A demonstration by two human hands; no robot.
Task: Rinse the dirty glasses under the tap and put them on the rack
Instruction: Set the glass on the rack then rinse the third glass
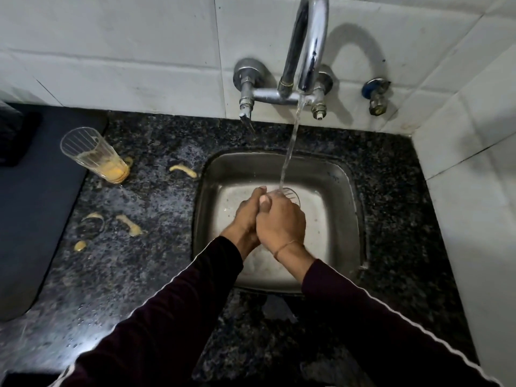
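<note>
I have a ribbed glass [290, 194] in the centre of the frame, held over the steel sink [346, 191], its rim tipped toward the back wall. Only the upper rim shows past my fingers. My right hand [280, 222] is wrapped around its body and clamped on it. My left hand [247, 212] presses against the right from the left side, fingers reaching up by the rim; the two hands are together, but I cannot tell whether the left actually grips the glass. A stream of water [290, 143] falls from the chrome tap [311, 43] at the top centre and lands at the glass's rim, right by my fingertips.

Both sleeves [173, 317] are dark with a pale stripe, and a thin band [284, 247] circles my right wrist.

At the left of the frame a second glass [93, 153] stands on the speckled dark counter [156, 261], with yellow residue pooled in its base. Yellow smears [183, 170] lie on the counter between it and the sink, and more lower left. A small valve [375, 94] sits on the tiled wall at the upper right.
</note>
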